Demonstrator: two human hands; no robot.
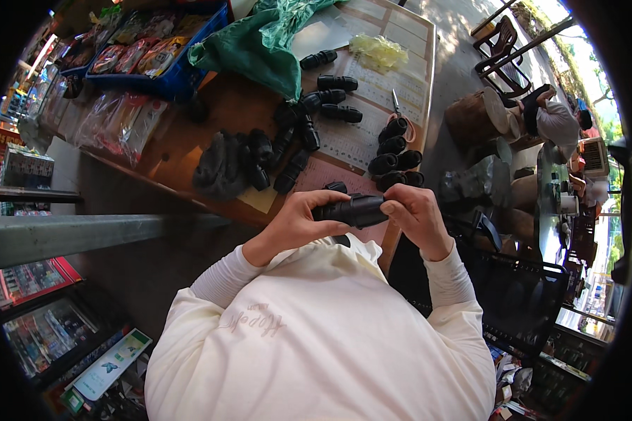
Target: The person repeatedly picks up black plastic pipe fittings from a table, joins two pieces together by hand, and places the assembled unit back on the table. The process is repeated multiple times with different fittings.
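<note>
Both hands were up at chest height: left hand (pixel 296 219) and right hand (pixel 416 214) each clamped on one end of a black pipe fitting (pixel 352 210), held over the table (pixel 189 133) edge, w/ more black fittings (pixel 397 156) scattered just beyond.

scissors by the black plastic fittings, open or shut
Shut: the small scissors on the wooden table show their blades together as one thin point.

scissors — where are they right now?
In the head view, the scissors lie on the wooden table, right of centre, just above a cluster of black fittings and below the yellow plastic bag.
</note>
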